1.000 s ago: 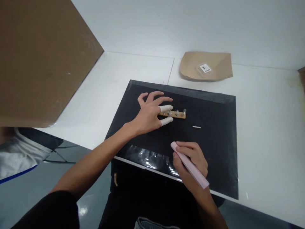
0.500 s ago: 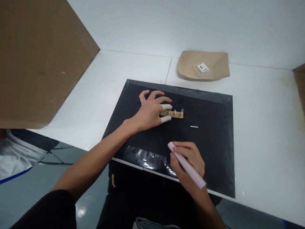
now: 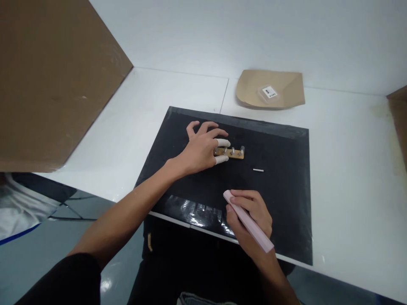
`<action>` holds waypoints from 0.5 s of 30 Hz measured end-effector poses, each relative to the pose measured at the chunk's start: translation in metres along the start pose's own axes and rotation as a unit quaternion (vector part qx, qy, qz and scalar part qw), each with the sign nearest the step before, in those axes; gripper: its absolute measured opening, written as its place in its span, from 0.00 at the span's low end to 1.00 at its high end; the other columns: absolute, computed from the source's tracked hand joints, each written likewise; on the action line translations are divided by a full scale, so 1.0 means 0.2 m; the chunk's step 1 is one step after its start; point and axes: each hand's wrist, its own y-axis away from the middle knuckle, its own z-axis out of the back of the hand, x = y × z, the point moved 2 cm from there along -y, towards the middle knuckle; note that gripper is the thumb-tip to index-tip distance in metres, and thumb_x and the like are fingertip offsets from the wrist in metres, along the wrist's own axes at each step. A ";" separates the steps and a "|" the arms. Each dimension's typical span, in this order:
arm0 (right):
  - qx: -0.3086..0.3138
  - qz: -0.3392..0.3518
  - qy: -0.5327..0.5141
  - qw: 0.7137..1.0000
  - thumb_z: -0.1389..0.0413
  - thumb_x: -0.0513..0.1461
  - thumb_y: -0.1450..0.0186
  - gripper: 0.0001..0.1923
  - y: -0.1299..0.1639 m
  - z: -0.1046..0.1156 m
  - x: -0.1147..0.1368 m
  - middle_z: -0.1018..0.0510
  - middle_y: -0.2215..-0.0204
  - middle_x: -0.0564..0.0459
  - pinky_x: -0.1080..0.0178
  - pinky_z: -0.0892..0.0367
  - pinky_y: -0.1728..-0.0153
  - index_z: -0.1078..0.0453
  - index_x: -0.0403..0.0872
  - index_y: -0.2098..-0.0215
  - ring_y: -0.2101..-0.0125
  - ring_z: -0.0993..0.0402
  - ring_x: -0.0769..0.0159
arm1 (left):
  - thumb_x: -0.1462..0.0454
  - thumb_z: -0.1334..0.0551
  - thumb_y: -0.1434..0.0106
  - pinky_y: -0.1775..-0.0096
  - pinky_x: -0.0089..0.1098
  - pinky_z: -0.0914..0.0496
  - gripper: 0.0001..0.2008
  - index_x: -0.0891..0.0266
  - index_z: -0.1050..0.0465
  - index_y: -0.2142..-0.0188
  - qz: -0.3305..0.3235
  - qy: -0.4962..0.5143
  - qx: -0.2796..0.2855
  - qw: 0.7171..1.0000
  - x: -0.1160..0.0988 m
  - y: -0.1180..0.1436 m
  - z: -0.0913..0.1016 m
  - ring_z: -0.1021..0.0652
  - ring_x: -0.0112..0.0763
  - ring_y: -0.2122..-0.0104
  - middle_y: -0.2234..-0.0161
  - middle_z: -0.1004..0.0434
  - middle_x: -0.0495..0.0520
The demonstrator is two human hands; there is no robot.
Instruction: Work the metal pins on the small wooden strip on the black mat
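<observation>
Wooden strip (image 3: 234,153), light and stiff, we pinned at its near end with left hand (image 3: 200,149); right hand (image 3: 251,214) gripped pink tool (image 3: 248,220) below it.

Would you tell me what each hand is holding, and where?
Right hand grips the pink tool mid-shaft; left hand pinches the wooden strip's left end.
</observation>
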 end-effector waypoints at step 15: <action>0.014 -0.007 -0.003 1.000 0.39 0.28 0.33 0.15 0.00 0.00 0.00 0.20 0.55 0.49 0.61 0.19 0.57 0.26 0.50 0.51 0.57 0.19 0.65 | 0.62 0.28 0.35 0.36 0.63 0.55 0.09 0.52 0.18 0.55 0.015 -0.009 -0.023 1.000 0.00 0.01 0.00 0.32 0.53 0.34 0.42 0.18 0.53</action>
